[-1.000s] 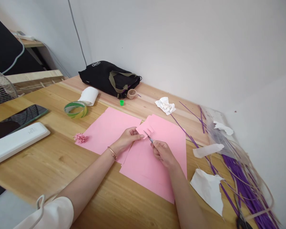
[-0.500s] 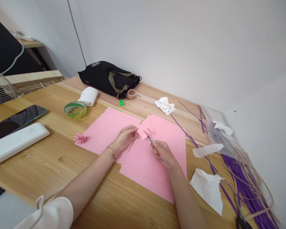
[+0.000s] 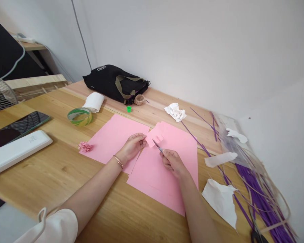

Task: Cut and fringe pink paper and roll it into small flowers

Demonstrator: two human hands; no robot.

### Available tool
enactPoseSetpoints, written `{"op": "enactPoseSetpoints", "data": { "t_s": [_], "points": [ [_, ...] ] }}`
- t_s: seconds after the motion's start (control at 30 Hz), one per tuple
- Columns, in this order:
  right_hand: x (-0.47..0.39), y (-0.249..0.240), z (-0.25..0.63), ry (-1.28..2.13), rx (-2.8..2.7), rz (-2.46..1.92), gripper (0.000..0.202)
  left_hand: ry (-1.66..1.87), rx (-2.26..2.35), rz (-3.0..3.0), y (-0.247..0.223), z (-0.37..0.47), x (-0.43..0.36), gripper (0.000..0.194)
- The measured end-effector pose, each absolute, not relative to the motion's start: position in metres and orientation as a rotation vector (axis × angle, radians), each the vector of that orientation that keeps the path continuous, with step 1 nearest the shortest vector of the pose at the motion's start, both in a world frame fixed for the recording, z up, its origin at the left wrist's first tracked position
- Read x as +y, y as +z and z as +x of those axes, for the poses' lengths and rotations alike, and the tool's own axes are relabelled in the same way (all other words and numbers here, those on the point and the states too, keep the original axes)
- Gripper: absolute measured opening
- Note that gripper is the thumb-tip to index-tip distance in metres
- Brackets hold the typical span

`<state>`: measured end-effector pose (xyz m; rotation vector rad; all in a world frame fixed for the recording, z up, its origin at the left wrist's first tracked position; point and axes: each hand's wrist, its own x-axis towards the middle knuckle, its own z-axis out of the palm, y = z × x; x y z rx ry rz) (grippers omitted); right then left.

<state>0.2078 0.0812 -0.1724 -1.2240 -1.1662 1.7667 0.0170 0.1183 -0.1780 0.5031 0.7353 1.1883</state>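
Note:
Between thumb and fingers my left hand (image 3: 134,145) pinches the edge of a small pink paper piece (image 3: 151,137), whose right side shows cut slits. My right hand (image 3: 174,162) grips a small pair of scissors (image 3: 157,145), with the blades pointing up and left at the lower edge of that piece. Its handles are hidden in my fingers. Beneath both hands lie large pink sheets, a right one (image 3: 162,189) and a left one (image 3: 108,135). A pink fringed paper flower (image 3: 85,146) rests on the left sheet's corner.
At the back lie a black bag (image 3: 108,81), a small woven basket (image 3: 139,99) and a green cap (image 3: 129,109). Tape rolls (image 3: 79,116), a phone (image 3: 20,126) and a white case (image 3: 17,152) are leftward. Purple strips (image 3: 258,199), torn white paper (image 3: 221,199) and black-handled scissors (image 3: 255,234) lie right.
The slits at the small piece's right side now stand out as separate tabs. The scissor tips have shifted very slightly; both hands stay nearly in place.

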Motion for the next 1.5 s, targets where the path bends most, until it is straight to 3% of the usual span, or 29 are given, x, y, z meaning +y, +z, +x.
{"op": "enactPoseSetpoints", "data": {
  "t_s": [1.5],
  "points": [
    [0.0814,-0.1689,0.2045,1.742,-1.149,-1.256,0.048,1.174,0.768,0.564,-0.1769,0.0174,0.1166,0.024]
  ]
}}
